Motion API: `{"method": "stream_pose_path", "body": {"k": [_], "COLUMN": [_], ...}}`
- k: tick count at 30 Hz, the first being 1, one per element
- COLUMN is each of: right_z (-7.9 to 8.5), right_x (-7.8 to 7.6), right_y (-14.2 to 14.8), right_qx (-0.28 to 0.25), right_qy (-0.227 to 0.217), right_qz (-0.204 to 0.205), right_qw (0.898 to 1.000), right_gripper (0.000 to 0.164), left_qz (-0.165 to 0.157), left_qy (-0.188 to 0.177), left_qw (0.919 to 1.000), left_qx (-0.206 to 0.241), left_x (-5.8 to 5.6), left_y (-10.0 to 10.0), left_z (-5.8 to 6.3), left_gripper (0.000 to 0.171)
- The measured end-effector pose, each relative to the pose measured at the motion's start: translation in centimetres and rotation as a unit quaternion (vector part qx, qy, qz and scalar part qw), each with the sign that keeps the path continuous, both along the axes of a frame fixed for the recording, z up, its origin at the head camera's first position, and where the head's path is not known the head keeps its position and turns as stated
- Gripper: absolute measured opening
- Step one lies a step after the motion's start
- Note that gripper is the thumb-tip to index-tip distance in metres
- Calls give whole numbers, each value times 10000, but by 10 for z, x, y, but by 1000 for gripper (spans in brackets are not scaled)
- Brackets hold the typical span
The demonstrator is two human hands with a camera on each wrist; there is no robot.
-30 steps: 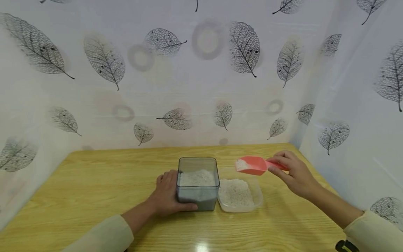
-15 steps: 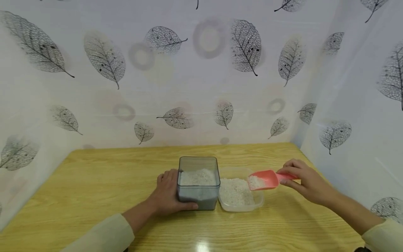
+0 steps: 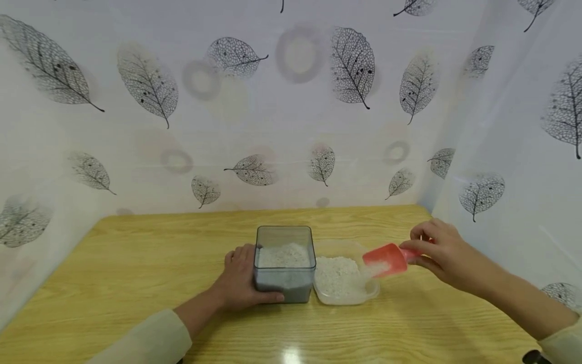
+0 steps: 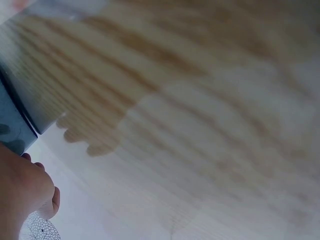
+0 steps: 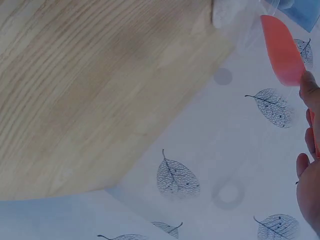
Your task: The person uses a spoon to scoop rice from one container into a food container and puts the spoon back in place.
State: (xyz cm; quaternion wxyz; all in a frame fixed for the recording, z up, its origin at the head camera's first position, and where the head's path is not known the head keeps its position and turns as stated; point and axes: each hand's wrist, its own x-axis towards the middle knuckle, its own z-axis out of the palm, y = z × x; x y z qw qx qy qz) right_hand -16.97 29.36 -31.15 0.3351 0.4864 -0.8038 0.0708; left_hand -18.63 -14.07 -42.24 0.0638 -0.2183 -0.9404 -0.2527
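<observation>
My left hand [image 3: 243,280] grips the near left corner of a grey see-through square container [image 3: 285,283], fingers along its left side and thumb across its front. White grains [image 3: 286,256] fill part of it. Close on its right sits a clear shallow plastic tub [image 3: 372,293] with a heap of the same grains [image 3: 338,277]. Over the tub's right side, my right hand [image 3: 443,255] pinches the handle of a coral scoop [image 3: 386,259], which is tilted, with blurred grains at its lip. In the right wrist view, fingers and thumb [image 5: 311,95] close round that handle.
A wood-grain table [image 3: 159,268] carries both containers. White sheeting [image 3: 291,116] printed with dark leaves rises behind the table and along both sides.
The scoop has moved right and down from above the tub's back, and its tilt has changed; grains now blur at its lip. The left hand and grey container have stayed in place.
</observation>
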Motion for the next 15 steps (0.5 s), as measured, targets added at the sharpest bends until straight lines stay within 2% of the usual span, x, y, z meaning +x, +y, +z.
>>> {"method": "stream_pose_path", "body": {"k": [5, 10, 15], "right_z": [20, 35, 43], "right_x": [8, 15, 17], "right_y": [-19, -34, -48], "right_qx": [337, 729, 343], "right_qy": [824, 1211, 1436], "right_qz": [264, 390, 323], "right_qw": [9957, 9892, 9885], "right_gripper": [42, 42, 40], "left_qz": [15, 4, -2], "left_qy": [23, 6, -30], "left_qw": [10000, 10000, 10000], "left_qx": [-11, -13, 20], "left_x": [-1, -1, -1], "left_y": [-1, -1, 0], "left_z": [-1, -2, -2], "left_gripper": [115, 115, 114]}}
